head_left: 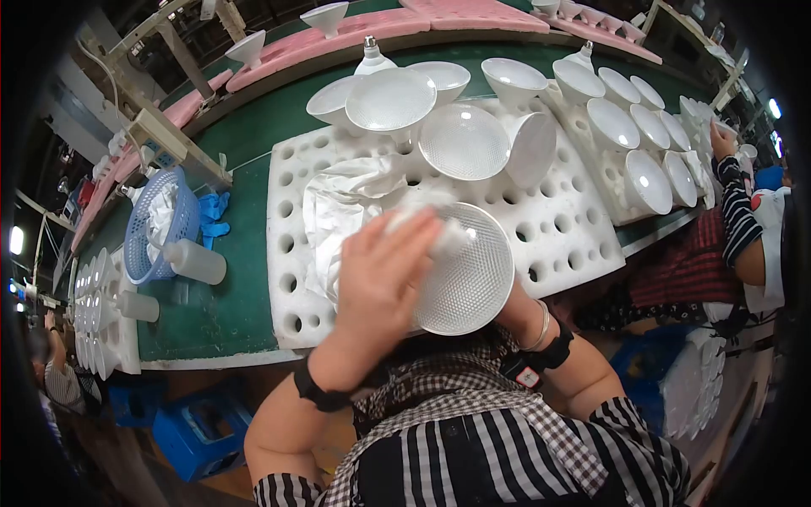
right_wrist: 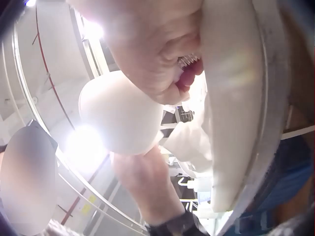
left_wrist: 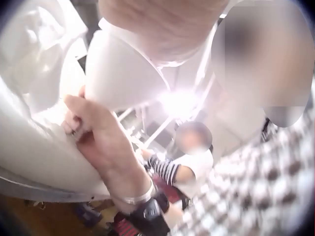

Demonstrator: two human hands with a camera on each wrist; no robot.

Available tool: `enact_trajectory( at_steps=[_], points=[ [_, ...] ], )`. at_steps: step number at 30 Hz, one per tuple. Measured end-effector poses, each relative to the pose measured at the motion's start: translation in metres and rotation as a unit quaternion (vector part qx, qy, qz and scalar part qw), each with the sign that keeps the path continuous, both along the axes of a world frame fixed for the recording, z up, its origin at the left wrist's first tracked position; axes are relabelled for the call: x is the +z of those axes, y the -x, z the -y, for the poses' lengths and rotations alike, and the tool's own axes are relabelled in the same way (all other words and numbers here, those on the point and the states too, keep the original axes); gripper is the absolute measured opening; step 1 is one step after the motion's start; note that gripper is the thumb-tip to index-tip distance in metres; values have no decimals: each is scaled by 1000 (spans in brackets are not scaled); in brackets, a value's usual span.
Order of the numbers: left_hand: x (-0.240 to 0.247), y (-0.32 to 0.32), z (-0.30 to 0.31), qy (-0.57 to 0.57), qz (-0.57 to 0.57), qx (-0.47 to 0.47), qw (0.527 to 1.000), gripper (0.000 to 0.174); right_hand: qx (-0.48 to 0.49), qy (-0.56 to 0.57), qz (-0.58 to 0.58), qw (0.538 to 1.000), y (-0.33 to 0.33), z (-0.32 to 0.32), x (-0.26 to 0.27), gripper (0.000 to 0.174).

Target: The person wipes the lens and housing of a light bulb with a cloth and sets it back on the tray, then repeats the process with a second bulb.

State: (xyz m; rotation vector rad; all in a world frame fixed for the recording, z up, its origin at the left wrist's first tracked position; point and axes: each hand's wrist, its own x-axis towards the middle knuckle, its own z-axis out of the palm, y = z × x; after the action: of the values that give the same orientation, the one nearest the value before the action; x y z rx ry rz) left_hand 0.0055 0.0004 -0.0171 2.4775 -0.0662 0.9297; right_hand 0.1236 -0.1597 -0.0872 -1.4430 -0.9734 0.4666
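A white reflector lamp [head_left: 469, 283], its dimpled round lens facing up, is in front of the person's chest. Beneath it, the right hand [head_left: 519, 314] grips its narrow end; in the right wrist view metal screw threads [right_wrist: 188, 60] show among the curled fingers. The left hand [head_left: 380, 283] holds a bunched white cloth [head_left: 422, 205] against the lens, blurred by motion. Its thumb is hidden in the head view. Close to the left hand, a crumpled white sheet [head_left: 342, 198] lies on the white foam board [head_left: 291, 182], which has rows of round holes.
More reflector lamps [head_left: 390, 100] stand at the board's back, and a second board of lamps [head_left: 612, 122] is to the right. A blue basket [head_left: 139, 245] and white bottles [head_left: 196, 262] sit left. Another person's arm [head_left: 735, 186] reaches in at the right.
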Motion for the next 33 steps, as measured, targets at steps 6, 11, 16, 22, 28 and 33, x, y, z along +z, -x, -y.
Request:
enact_trajectory(
  at_steps=[6,11,16,22,28,33],
  points=[
    [1,34,21,-109,-4,-6,994,41,-22,-3,-97,995,-2,-5,-14,60],
    [4,22,16,-96,4,-16,995,40,-6,22,-185,982,-1,2,-7,63],
    [2,12,-10,-47,2,47,998,31,-28,-10,-31,999,1,-6,-5,65],
    [8,34,27,-43,44,-61,996,27,-32,-24,-270,962,-6,-4,-39,60],
    [28,-15,21,-43,26,-98,994,25,-58,3,129,990,-2,-5,-28,48],
    [0,-10,-1,21,2,29,999,29,-13,-47,-112,992,6,-5,-15,50]
  ],
)
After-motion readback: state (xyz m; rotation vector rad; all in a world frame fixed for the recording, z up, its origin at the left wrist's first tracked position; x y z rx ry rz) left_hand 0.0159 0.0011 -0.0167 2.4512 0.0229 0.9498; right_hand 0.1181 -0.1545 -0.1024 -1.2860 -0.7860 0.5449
